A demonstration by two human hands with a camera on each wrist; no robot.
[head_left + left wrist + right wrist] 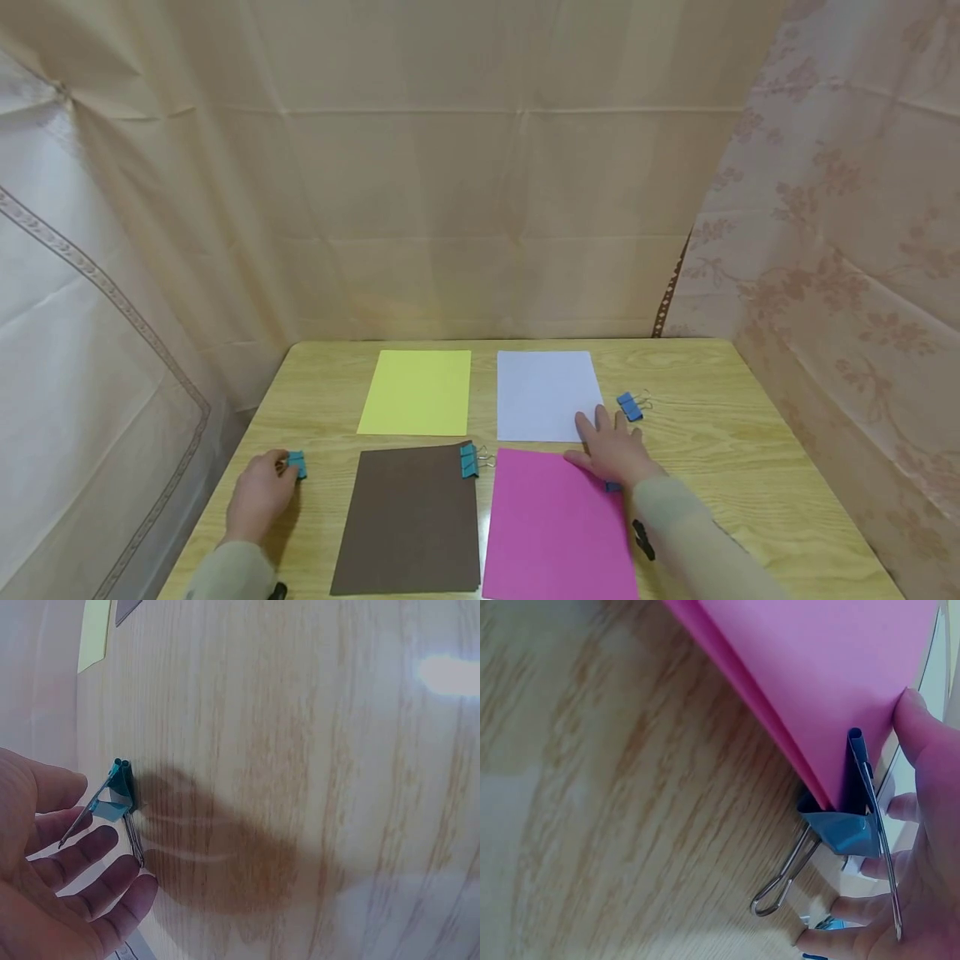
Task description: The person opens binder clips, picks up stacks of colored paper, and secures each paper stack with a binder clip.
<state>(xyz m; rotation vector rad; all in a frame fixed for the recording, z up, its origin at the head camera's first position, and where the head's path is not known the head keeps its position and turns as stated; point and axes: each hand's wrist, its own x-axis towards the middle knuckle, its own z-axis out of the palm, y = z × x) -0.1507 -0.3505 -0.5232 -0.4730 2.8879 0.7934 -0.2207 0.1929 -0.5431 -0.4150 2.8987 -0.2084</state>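
At the table's left side my left hand (261,493) is at a teal binder clip (297,464). In the left wrist view its fingers curve loosely around the handles of that clip (120,791), with no firm pinch visible. My right hand (613,446) reaches over the top right corner of the pink paper (558,525), fingers spread toward the white paper (549,396). A dark blue binder clip (847,829) grips the pink sheets at that corner, beside my palm. My right thumb (915,720) touches the pink paper's edge.
Brown paper (408,521) carries another teal binder clip (469,460) at its top right corner. Yellow paper (416,392) lies behind it. A loose blue binder clip (630,406) lies right of the white paper. Curtains (487,208) hang around the wooden table (750,467).
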